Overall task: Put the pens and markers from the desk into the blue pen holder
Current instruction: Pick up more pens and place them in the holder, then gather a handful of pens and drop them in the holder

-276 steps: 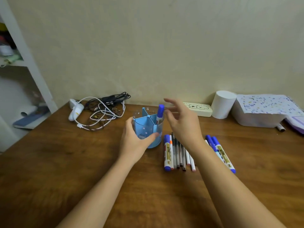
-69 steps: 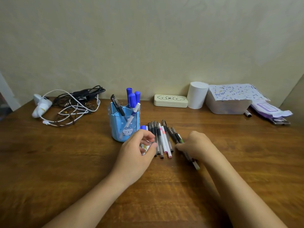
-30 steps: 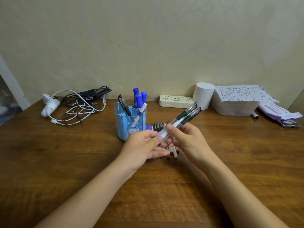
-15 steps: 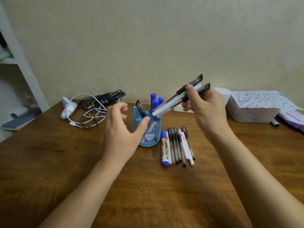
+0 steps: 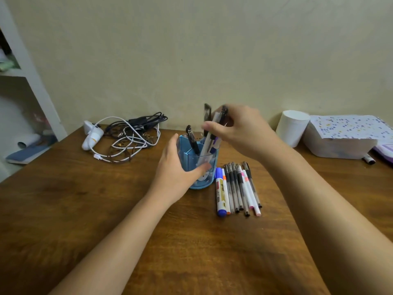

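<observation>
The blue pen holder (image 5: 210, 179) stands mid-desk with a black pen (image 5: 192, 140) leaning in a rear compartment. My left hand (image 5: 178, 169) wraps around the holder's left side. My right hand (image 5: 242, 128) hovers above it, pinching a small bundle of black-capped clear pens (image 5: 209, 135) whose lower ends are inside the holder's front compartment. Just right of the holder lies a row of loose pens and markers (image 5: 238, 188): a blue-capped marker (image 5: 220, 192), an orange-tipped one, several dark gel pens and pink-tipped white ones.
A tangle of black and white cables (image 5: 127, 137) with a white charger lies back left. A white cylinder (image 5: 293, 127), a white box under dotted paper (image 5: 340, 139) and a stray marker (image 5: 369, 159) sit back right. White shelving (image 5: 27, 81) stands at the left.
My right hand has swung the pen bundle from a raised slant down to near upright, tips into the holder. My left hand has closed around the holder's side.
</observation>
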